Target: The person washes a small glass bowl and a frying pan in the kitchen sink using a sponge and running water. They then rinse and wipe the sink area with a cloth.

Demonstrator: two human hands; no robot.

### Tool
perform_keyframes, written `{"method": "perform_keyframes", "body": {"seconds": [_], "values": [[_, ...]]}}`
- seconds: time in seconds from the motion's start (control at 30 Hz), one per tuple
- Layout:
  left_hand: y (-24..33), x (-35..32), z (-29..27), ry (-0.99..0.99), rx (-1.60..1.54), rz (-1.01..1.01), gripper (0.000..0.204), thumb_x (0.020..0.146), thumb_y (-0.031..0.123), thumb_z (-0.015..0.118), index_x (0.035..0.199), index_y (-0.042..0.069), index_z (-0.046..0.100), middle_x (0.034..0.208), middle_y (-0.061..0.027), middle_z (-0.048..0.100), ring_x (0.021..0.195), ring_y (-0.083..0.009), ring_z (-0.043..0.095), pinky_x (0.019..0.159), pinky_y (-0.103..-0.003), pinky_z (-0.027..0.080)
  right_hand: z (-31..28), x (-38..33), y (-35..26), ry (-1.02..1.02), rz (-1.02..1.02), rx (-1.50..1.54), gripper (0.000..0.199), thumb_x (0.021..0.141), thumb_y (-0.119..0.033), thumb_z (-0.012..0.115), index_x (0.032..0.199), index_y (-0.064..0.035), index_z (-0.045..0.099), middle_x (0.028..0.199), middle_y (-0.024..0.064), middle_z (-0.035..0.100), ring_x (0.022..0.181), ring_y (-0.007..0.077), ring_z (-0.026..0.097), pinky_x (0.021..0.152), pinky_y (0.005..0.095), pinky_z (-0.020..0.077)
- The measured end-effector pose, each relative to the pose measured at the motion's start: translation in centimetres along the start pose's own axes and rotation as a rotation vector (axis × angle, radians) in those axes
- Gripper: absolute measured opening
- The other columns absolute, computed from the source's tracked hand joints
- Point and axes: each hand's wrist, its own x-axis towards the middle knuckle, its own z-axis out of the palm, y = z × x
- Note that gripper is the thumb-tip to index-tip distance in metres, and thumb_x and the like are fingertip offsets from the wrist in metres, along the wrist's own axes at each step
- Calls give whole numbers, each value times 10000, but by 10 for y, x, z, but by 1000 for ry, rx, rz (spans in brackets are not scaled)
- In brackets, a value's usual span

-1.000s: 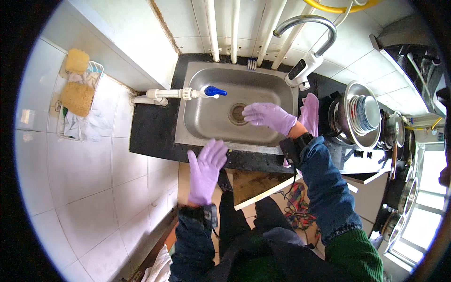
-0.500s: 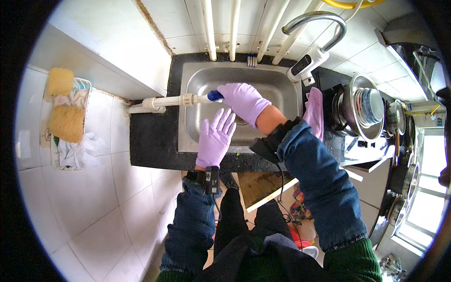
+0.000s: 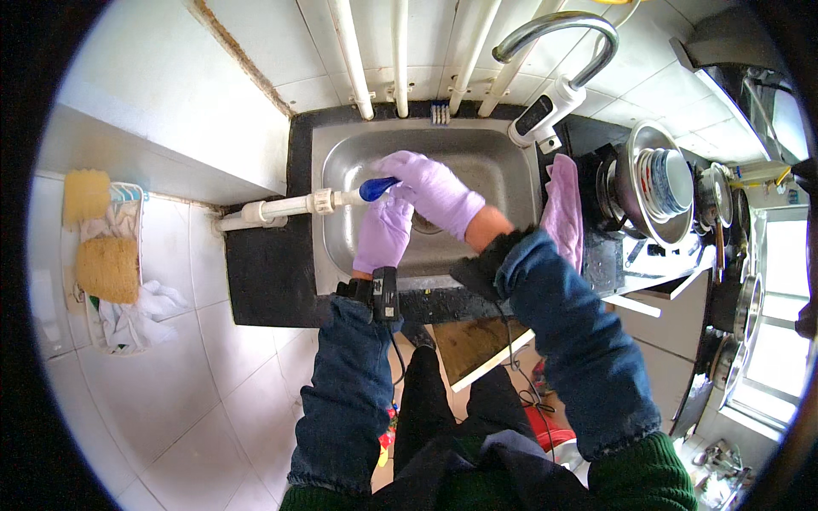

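Over the steel sink [image 3: 336, 145], a white plastic pipe [image 3: 294, 207] comes in from the left and ends at a smooth blue handle-like piece [image 3: 375, 188]. My right hand [image 3: 434, 189], in a lilac glove, reaches over the sink beside that piece. Its fingers are bent and partly blurred. My left hand [image 3: 382, 236], gloved the same way, is just below, its fingertips meeting or passing behind the right hand. That overlap hides the left fingers. Whether either hand grips the blue piece cannot be seen.
A chrome-necked white tap [image 3: 545, 111] rises behind the sink's right corner. To the right are a lilac cloth [image 3: 562, 209] and a steel basin [image 3: 635, 170] holding stacked bowls [image 3: 673, 183]. A rack with sponges [image 3: 106, 268] hangs on the left wall. Below the counter lies a wooden board [image 3: 477, 345].
My left hand has risen, bringing its spread fingers up to the right hand. The right hand has shifted slightly off the blue piece, more of which now shows. The whole view has shifted slightly.
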Motion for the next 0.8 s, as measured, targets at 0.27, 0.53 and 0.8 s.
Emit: {"method": "perform_keyframes", "body": {"seconds": [0.27,0.53,0.8], "values": [[-3,4,-22,103,210,-35,435,1036,326,494,1350,27,518,1281,-146,621,1198,-260,599,1039,-386,490,102,-62,-18,510,837,2015,451,979,82,490,1409,-55,505,1322,92,585,1218,216,576,1085,325,469],[-2,19,-19,441,190,-136,304,1013,237,450,1244,86,578,1160,-114,654,1065,-223,625,971,-384,515,102,-46,-1,192,732,396,219,907,-45,640,1113,-23,710,975,164,722,927,211,692,816,314,523],[-8,-4,-7,143,253,-57,599,993,521,545,1298,7,519,1272,-190,580,1211,-320,574,1069,-429,472,100,-37,-11,789,1119,1898,306,961,-10,570,1261,-12,632,909,36,718,880,227,687,829,324,551]]}}
